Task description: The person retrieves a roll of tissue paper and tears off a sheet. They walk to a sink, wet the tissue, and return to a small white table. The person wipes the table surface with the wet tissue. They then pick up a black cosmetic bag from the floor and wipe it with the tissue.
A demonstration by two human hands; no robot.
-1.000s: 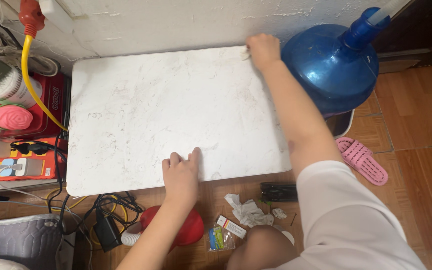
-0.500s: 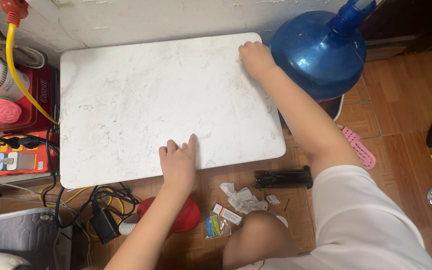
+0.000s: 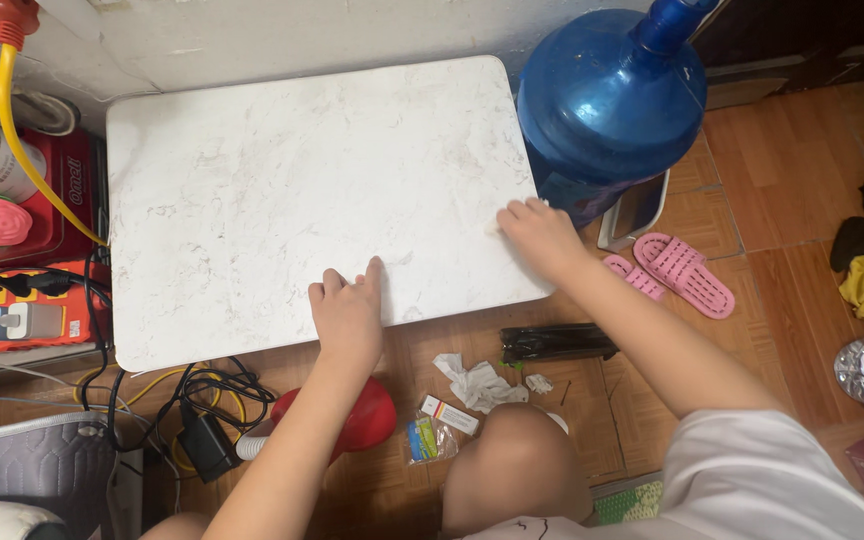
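Both hands, left [image 3: 347, 315] and right [image 3: 542, 237], lay open and flat on the white table [image 3: 282, 180] at mid-frame, best pressed evenly.

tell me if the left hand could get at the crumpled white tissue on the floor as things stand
Probably yes. The left hand rests flat on the near edge of the white tabletop, and the crumpled white tissue lies on open floor just below and to its right, uncovered, with nothing between them.

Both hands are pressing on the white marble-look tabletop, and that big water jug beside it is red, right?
Not quite: the head view shows the water jug is blue. The left hand and right hand do rest on the white tabletop.
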